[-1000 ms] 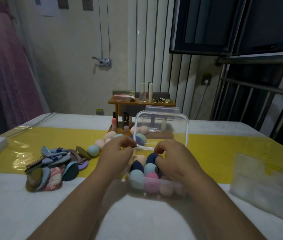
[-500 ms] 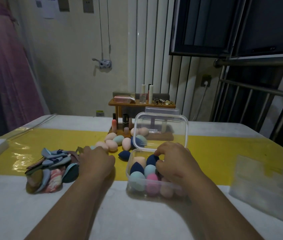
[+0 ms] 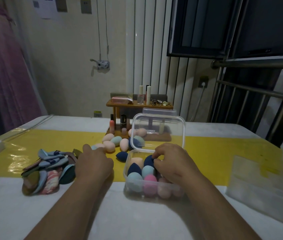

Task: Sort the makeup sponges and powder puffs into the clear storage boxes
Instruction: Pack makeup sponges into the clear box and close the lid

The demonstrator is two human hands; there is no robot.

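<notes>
Left grip [image 3: 94,163] has come off the box [image 3: 126,172] and now reaches the loose sponges [image 3: 114,142] on the worktop [image 3: 137,222]; closed or not, cannot tell. Right grip [image 3: 173,164] stays in the box, pinching a navy sponge [image 3: 148,160]. Next fetch likely; puffs [image 3: 45,170] unsorted.
</notes>
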